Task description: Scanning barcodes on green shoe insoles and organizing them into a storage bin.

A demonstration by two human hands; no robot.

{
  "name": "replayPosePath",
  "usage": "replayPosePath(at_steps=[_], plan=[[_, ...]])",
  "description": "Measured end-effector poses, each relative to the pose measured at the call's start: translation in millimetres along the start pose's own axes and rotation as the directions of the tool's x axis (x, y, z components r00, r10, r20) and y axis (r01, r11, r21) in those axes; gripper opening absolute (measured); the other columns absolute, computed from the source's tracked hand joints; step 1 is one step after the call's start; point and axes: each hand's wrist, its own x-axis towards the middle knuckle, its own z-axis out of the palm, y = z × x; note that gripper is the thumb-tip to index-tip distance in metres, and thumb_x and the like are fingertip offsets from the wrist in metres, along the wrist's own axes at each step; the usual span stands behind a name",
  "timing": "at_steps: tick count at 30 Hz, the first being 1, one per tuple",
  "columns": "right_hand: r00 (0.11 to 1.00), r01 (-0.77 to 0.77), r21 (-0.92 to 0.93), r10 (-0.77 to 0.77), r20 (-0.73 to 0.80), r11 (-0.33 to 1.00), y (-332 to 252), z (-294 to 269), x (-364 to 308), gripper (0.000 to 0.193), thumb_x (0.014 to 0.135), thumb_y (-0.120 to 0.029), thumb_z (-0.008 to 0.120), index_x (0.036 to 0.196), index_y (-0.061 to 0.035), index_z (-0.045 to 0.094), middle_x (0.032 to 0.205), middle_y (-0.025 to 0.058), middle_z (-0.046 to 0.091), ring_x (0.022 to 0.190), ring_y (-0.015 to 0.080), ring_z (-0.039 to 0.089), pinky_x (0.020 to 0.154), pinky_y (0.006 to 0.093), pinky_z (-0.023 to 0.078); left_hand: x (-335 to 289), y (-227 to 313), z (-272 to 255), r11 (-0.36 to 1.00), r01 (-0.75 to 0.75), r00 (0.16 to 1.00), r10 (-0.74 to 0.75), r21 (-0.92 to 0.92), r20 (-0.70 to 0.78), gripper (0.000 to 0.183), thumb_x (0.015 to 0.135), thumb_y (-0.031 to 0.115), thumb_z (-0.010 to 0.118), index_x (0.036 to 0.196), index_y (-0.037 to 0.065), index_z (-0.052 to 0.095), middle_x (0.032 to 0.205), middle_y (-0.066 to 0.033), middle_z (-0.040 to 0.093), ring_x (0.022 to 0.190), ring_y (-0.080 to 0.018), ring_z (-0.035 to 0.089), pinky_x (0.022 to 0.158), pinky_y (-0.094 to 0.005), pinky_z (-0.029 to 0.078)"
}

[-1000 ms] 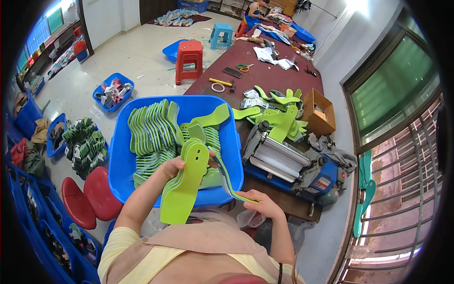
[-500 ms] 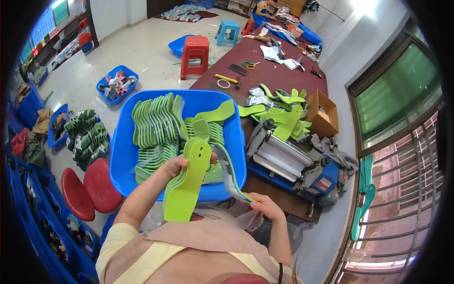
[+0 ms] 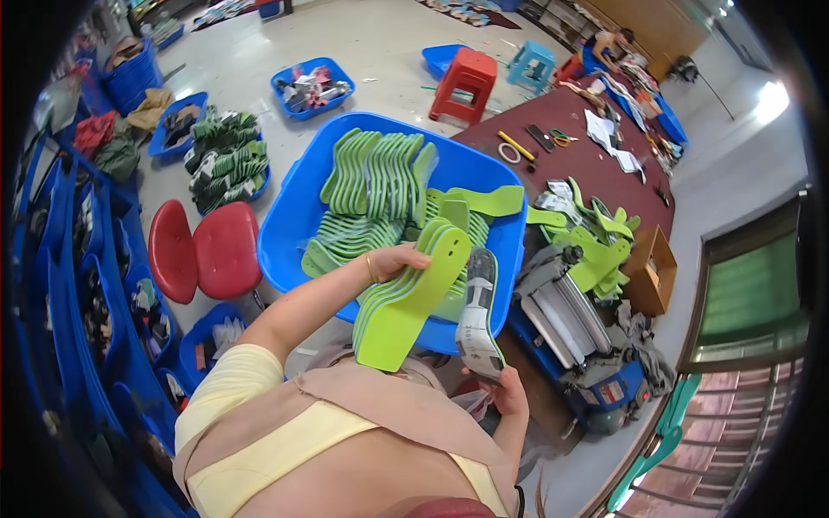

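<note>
A stack of lime-green shoe insoles (image 3: 410, 302) is gripped by my left hand (image 3: 401, 259) near the end with small holes. Its wide ends hang down toward my apron. In my right hand (image 3: 508, 395) is a single shoe insole (image 3: 477, 324), held at its lower end. The face with grey-black and whitish patches shows, with a thin green edge. It stands just right of the stack, its upper end over the rim of a blue tub (image 3: 289, 194). Inside this tub lie rows of nested green insoles (image 3: 376, 173) and a few loose ones on the right.
Right of the tub stands a roller machine (image 3: 566, 319), with a pile of green insoles (image 3: 600, 255) and a wooden box (image 3: 649, 269) behind it. A red chair (image 3: 226, 250) and blue bins (image 3: 129, 380) are at left. Another person (image 3: 604, 50) sits at the dark-red table's far end.
The view has swung left, so the scene sits further right. The single insole has turned, showing more of its grey and whitish face. Both hands keep their holds.
</note>
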Motion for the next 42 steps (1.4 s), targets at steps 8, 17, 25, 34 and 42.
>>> replayPosePath(at_steps=[8, 17, 25, 34, 42], plan=[[1.000, -0.012, -0.036, 0.012, -0.001, 0.999, -6.7, 6.5, 10.6, 0.079, 0.076, -0.059, 0.060, 0.118, 0.0079, 0.053, 0.098, 0.0174, 0.066, 0.056, 0.0051, 0.040, 0.051, 0.0204, 0.034, -10.1, 1.1, 1.6, 0.998, 0.020, 0.999, -0.018, 0.061, -0.029, 0.069, 0.071, 0.020, 0.074, 0.130, 0.003, 0.042, 0.113, -0.0089, 0.058, 0.096, -0.0163, 0.062, 0.081, -0.0306, 0.052], [1.000, 0.004, -0.052, -0.005, -0.023, 0.999, -6.5, 13.8, 12.4, 0.076, 0.075, -0.058, 0.062, 0.116, 0.0048, 0.057, 0.098, 0.0141, 0.066, 0.061, 0.0053, 0.047, 0.053, 0.0201, 0.036, -6.9, -3.9, -5.5, 0.990, 0.013, 0.997, -0.002, 0.142, -0.082, 0.086, 0.067, 0.026, 0.077, 0.138, 0.005, 0.034, 0.125, -0.0112, 0.052, 0.103, -0.0170, 0.058, 0.086, -0.0312, 0.049], [0.999, -0.017, -0.056, 0.016, -0.028, 0.998, -6.0, 17.2, 4.9, 0.075, 0.075, -0.059, 0.060, 0.116, 0.0043, 0.057, 0.098, 0.0125, 0.067, 0.062, 0.0050, 0.047, 0.054, 0.0193, 0.036, -3.9, 4.4, 22.0, 0.975, 0.104, 0.979, -0.066, -0.195, 0.193, 0.094, 0.070, 0.023, 0.074, 0.144, 0.006, 0.018, 0.128, -0.0190, 0.047, 0.094, -0.0218, 0.063, 0.078, -0.0328, 0.054], [0.997, 0.052, 0.064, -0.048, -0.069, 0.997, 12.2, -0.5, -6.7, 0.057, 0.084, -0.044, 0.058, 0.115, 0.0036, 0.057, 0.103, 0.0101, 0.066, 0.065, 0.0022, 0.044, 0.054, 0.0175, 0.031, 10.9, -18.3, 5.1, 0.949, 0.048, 0.997, -0.029, -0.311, 0.068, 0.087, 0.075, 0.028, 0.071, 0.143, 0.008, 0.020, 0.129, -0.0211, 0.045, 0.094, -0.0255, 0.062, 0.078, -0.0359, 0.055], [0.998, 0.041, 0.103, -0.035, -0.053, 0.994, 18.3, -1.8, -9.7, 0.065, 0.084, -0.047, 0.057, 0.121, 0.0056, 0.051, 0.104, 0.0138, 0.065, 0.060, 0.0033, 0.044, 0.052, 0.0173, 0.034, 17.0, -14.8, 7.6, 0.961, 0.003, 0.997, 0.018, -0.276, 0.073, 0.086, 0.075, 0.033, 0.070, 0.142, 0.008, 0.023, 0.136, -0.0187, 0.039, 0.096, -0.0240, 0.061, 0.080, -0.0364, 0.053]])
